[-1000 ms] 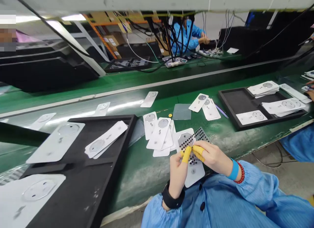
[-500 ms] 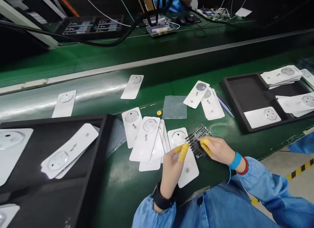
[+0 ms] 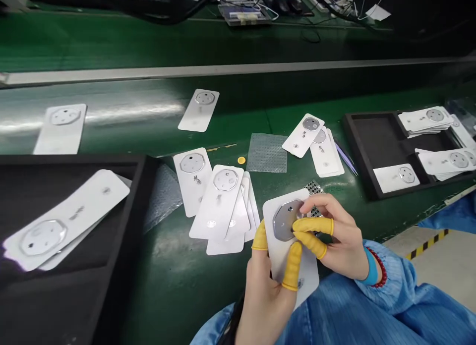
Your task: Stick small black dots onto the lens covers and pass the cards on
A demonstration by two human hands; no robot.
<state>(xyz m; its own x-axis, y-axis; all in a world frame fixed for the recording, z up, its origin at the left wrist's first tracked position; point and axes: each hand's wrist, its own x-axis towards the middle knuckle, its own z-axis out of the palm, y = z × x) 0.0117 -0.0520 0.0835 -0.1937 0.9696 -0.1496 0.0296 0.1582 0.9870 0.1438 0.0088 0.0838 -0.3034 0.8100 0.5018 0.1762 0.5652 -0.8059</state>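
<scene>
My left hand [image 3: 269, 280], with yellow finger cots on thumb and index finger, grips a white phone back cover [image 3: 297, 265] by its sides, tilted up above the bench. A grey octagonal camera plate [image 3: 284, 218] with small holes fills the cover's upper part. My right hand [image 3: 334, 236] is closed, its yellow-cotted fingers pressed together at the plate's right side; anything tiny between them is hidden. Behind that hand lies a sheet of black dots [image 3: 314, 188], partly covered. Left of the hands, several similar covers [image 3: 219, 206] overlap on the green bench.
A black tray [image 3: 137, 211] with covers stands at left, another black tray [image 3: 366, 171] at right. Beside two or more covers [image 3: 303, 137] lie purple tweezers [image 3: 345, 159]. A clear textured sheet [image 3: 266, 154] and yellow disc [image 3: 241, 160] sit mid-bench. Covers [image 3: 199, 109] also rest farther back.
My left hand has taken the cover up from the bench. My right hand has left the dotted sheet and moved onto the camera plate. The view has tilted and shifted.
</scene>
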